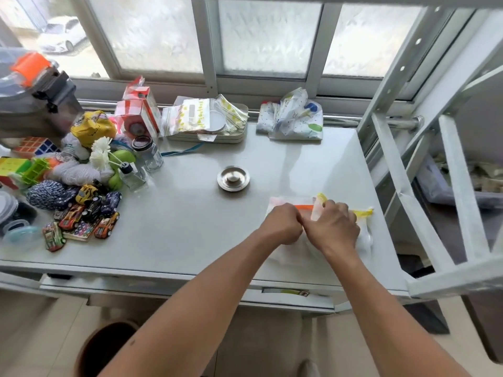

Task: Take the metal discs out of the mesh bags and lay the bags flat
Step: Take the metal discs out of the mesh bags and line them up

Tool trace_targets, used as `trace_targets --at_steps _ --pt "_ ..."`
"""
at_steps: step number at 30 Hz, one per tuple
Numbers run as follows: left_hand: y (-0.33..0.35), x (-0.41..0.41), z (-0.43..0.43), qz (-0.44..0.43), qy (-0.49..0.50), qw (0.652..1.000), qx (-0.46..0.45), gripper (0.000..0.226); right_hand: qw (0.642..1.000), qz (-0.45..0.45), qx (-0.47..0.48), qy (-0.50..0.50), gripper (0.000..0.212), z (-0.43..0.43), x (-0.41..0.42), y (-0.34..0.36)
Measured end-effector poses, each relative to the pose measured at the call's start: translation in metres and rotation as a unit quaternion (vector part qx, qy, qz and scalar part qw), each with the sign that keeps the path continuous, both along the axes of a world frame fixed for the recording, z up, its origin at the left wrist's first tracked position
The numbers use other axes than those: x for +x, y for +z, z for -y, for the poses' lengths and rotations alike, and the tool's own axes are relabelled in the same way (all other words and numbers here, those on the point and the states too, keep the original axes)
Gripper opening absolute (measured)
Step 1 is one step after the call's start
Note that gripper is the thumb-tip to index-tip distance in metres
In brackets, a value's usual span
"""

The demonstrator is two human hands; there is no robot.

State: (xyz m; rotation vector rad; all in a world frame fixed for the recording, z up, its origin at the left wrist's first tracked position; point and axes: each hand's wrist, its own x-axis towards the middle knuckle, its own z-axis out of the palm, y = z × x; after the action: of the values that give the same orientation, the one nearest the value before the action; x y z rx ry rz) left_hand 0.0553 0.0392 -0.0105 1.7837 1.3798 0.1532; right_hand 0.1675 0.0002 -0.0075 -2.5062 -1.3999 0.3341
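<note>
A white mesh bag with a yellow top band (363, 213) lies at the table's front right, over another flat white bag with an orange band (303, 206). My left hand (283, 223) and my right hand (336, 227) sit side by side on the yellow-banded bag, both closed on its fabric near the opening. The bag bulges under my right hand; what is inside is hidden. One metal disc (233, 177) with a raised centre rests bare on the table, behind and to the left of my hands.
Toy cars (87, 213), yarn, puzzle cubes and glass jars (151, 155) crowd the table's left side. A tray with zip bags (206, 119) and a pile of printed bags (295, 115) stand by the window. A white metal frame (408, 164) rises at the right edge.
</note>
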Motion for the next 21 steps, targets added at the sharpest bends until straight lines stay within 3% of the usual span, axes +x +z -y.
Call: trace_targets --at_steps 3,6,11,17,21 --pt "-0.006 0.008 0.003 0.021 0.014 1.0 -0.001 0.022 0.994 -0.052 0.094 0.004 0.031 0.002 0.01 -0.008" --pt "-0.008 0.013 0.006 0.064 0.041 0.997 -0.033 0.017 0.977 -0.146 0.155 -0.032 0.022 0.004 0.018 -0.008" --pt "-0.01 0.026 0.01 0.098 0.087 0.989 -0.067 0.029 0.935 -0.253 0.223 -0.11 0.016 0.009 0.032 0.002" --pt "-0.002 0.03 0.015 0.108 0.084 0.985 -0.102 0.021 0.931 -0.26 0.232 -0.105 0.014 0.013 0.035 0.003" --pt "0.013 0.004 -0.001 0.099 0.152 0.98 -0.078 0.008 0.939 -0.244 0.226 -0.086 0.019 0.012 0.032 0.005"
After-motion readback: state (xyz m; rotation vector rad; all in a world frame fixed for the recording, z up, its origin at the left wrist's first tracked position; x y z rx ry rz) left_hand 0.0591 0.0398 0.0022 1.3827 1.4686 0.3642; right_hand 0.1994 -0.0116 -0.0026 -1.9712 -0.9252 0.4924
